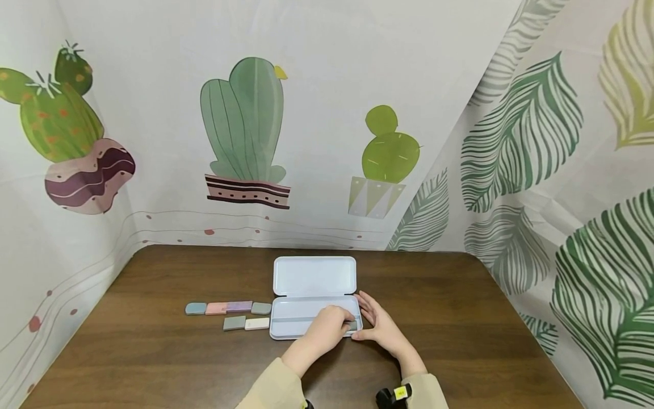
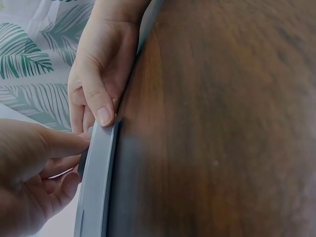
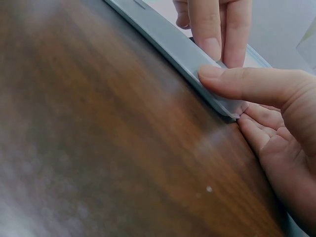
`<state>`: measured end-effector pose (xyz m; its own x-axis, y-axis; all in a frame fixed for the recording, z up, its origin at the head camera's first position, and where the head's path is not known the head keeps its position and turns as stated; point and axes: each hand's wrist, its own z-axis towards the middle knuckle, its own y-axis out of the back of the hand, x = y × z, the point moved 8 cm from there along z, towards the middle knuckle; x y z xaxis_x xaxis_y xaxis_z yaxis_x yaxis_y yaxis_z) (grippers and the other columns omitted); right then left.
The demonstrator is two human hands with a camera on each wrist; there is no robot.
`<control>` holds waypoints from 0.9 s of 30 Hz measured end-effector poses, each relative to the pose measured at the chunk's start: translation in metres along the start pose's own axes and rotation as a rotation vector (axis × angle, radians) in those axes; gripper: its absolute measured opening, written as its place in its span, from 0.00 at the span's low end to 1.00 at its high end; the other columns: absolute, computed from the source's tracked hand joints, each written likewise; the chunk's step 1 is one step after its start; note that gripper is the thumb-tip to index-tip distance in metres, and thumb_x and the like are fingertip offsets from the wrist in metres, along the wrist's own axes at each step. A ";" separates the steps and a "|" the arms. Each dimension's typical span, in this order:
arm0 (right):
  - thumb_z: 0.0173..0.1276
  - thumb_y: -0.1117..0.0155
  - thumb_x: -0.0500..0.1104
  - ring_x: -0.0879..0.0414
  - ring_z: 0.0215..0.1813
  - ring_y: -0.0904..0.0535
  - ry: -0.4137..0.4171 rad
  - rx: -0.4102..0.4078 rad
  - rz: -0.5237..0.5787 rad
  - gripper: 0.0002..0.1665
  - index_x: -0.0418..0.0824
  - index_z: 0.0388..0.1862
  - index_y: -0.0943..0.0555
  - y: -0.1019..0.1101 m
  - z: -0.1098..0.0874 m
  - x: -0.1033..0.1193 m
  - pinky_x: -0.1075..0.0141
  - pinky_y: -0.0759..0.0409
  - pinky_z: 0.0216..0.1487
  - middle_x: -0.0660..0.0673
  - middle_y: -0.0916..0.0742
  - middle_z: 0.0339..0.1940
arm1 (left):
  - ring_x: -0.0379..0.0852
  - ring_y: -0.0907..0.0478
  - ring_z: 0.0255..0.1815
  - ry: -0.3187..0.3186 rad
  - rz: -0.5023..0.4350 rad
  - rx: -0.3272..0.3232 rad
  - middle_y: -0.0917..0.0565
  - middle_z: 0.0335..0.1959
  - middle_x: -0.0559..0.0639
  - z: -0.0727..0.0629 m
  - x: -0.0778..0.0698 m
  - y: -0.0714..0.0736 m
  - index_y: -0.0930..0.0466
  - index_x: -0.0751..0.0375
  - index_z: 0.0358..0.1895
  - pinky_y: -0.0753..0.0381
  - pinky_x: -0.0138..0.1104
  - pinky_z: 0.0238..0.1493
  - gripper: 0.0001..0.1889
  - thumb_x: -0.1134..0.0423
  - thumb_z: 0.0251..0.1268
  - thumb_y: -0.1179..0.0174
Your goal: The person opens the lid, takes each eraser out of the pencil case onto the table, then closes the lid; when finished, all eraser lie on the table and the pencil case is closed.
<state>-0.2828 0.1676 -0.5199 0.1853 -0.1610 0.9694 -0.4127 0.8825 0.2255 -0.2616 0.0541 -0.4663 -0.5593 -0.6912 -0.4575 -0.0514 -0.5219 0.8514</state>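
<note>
An open pale blue pencil case (image 1: 291, 329) lies on the wooden table with its lid (image 1: 314, 275) folded back. My left hand (image 1: 327, 328) reaches into the front right part of the case, thumb and fingers pinching a small grey-green block (image 1: 351, 325); in the left wrist view the fingers hide most of it. At the right end of the case, my right hand (image 1: 380, 326) grips the corner, its thumb (image 3: 212, 74) over the front rim and the other fingers round the far side. A low divider runs lengthwise inside the case.
Left of the case, a back row holds a blue block (image 1: 196, 308), a pink block (image 1: 216, 308), a purple block (image 1: 239, 307) and a grey-green one. In front lie another grey-green block (image 1: 234, 323) and a white block (image 1: 257, 324). A printed cloth hangs behind the table (image 1: 168, 363).
</note>
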 end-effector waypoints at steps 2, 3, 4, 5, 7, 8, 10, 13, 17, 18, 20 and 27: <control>0.51 0.24 0.31 0.34 0.77 0.48 0.001 -0.001 0.003 0.63 0.25 0.76 0.55 0.000 0.000 0.000 0.81 0.38 0.67 0.26 0.41 0.76 | 0.43 0.15 0.43 0.000 0.004 -0.002 0.11 0.37 0.48 0.000 0.000 0.000 0.12 0.61 0.38 0.18 0.32 0.47 0.07 0.72 0.57 0.35; 0.51 0.24 0.31 0.35 0.77 0.48 -0.002 -0.003 0.007 0.63 0.26 0.76 0.55 0.000 0.000 0.001 0.83 0.39 0.65 0.26 0.41 0.76 | 0.43 0.15 0.43 0.001 0.006 -0.003 0.11 0.37 0.48 0.001 0.000 0.000 0.12 0.61 0.38 0.18 0.32 0.47 0.07 0.72 0.57 0.35; 0.51 0.24 0.31 0.34 0.77 0.48 0.000 -0.003 0.006 0.63 0.26 0.76 0.55 0.000 0.001 0.001 0.84 0.39 0.65 0.26 0.41 0.76 | 0.43 0.15 0.43 -0.001 0.010 -0.007 0.11 0.37 0.48 0.001 0.000 0.001 0.11 0.61 0.38 0.18 0.32 0.47 0.07 0.72 0.57 0.35; 0.51 0.24 0.31 0.34 0.77 0.48 0.000 -0.003 0.007 0.63 0.26 0.76 0.55 0.000 0.001 0.001 0.84 0.39 0.65 0.26 0.41 0.76 | 0.43 0.15 0.43 0.000 0.013 -0.008 0.11 0.37 0.48 0.001 0.000 0.001 0.11 0.61 0.38 0.18 0.32 0.47 0.07 0.72 0.57 0.35; 0.51 0.24 0.31 0.34 0.77 0.49 0.000 -0.004 0.009 0.63 0.26 0.76 0.55 0.000 0.001 0.001 0.84 0.39 0.65 0.26 0.41 0.76 | 0.43 0.15 0.42 0.001 0.016 -0.012 0.11 0.36 0.48 0.002 0.000 0.001 0.12 0.61 0.37 0.18 0.31 0.47 0.07 0.72 0.57 0.34; 0.51 0.24 0.31 0.34 0.77 0.49 0.000 -0.004 0.009 0.63 0.26 0.76 0.55 0.000 0.001 0.001 0.84 0.39 0.65 0.26 0.40 0.76 | 0.43 0.15 0.42 0.002 0.016 -0.014 0.11 0.36 0.47 0.002 0.000 0.001 0.12 0.61 0.37 0.18 0.31 0.46 0.07 0.72 0.56 0.34; 0.51 0.24 0.31 0.34 0.77 0.49 -0.002 -0.003 0.009 0.63 0.26 0.76 0.55 0.000 0.001 0.001 0.84 0.39 0.65 0.26 0.41 0.76 | 0.43 0.15 0.42 0.008 0.013 -0.013 0.11 0.35 0.47 0.002 0.000 0.001 0.12 0.60 0.36 0.18 0.31 0.46 0.06 0.72 0.55 0.33; 0.51 0.24 0.30 0.34 0.77 0.49 -0.002 0.000 0.010 0.63 0.26 0.76 0.56 0.000 0.001 0.000 0.84 0.39 0.65 0.26 0.41 0.76 | 0.42 0.15 0.41 0.020 0.005 -0.007 0.11 0.35 0.46 0.003 0.001 0.001 0.12 0.59 0.35 0.18 0.30 0.45 0.06 0.71 0.55 0.33; 0.51 0.24 0.30 0.34 0.77 0.49 0.001 0.003 0.012 0.63 0.26 0.76 0.56 0.000 0.001 -0.001 0.84 0.39 0.64 0.26 0.41 0.76 | 0.41 0.15 0.40 0.025 -0.004 0.000 0.11 0.34 0.45 0.003 0.003 0.000 0.12 0.59 0.35 0.18 0.30 0.44 0.06 0.71 0.55 0.33; 0.51 0.24 0.30 0.34 0.77 0.49 0.003 0.004 0.013 0.63 0.26 0.76 0.56 0.000 0.001 -0.001 0.84 0.39 0.64 0.26 0.41 0.76 | 0.40 0.15 0.40 0.026 -0.006 0.002 0.11 0.34 0.45 0.003 0.003 -0.001 0.12 0.59 0.35 0.18 0.29 0.43 0.06 0.71 0.55 0.33; 0.51 0.24 0.31 0.34 0.77 0.49 0.002 0.005 0.012 0.63 0.26 0.76 0.56 -0.001 0.001 -0.001 0.85 0.39 0.64 0.26 0.41 0.76 | 0.40 0.15 0.40 0.028 -0.013 0.005 0.11 0.34 0.45 0.003 0.004 -0.001 0.12 0.58 0.35 0.18 0.29 0.43 0.06 0.71 0.55 0.33; 0.51 0.24 0.30 0.34 0.77 0.49 0.000 0.005 0.020 0.63 0.25 0.76 0.56 0.000 0.001 -0.001 0.85 0.39 0.64 0.26 0.41 0.76 | 0.40 0.16 0.39 0.023 -0.026 -0.003 0.12 0.33 0.45 0.003 0.004 -0.002 0.12 0.59 0.34 0.19 0.29 0.41 0.05 0.71 0.55 0.33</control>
<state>-0.2835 0.1673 -0.5213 0.1769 -0.1436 0.9737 -0.4205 0.8834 0.2067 -0.2660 0.0539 -0.4688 -0.5391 -0.6884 -0.4854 -0.0637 -0.5413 0.8384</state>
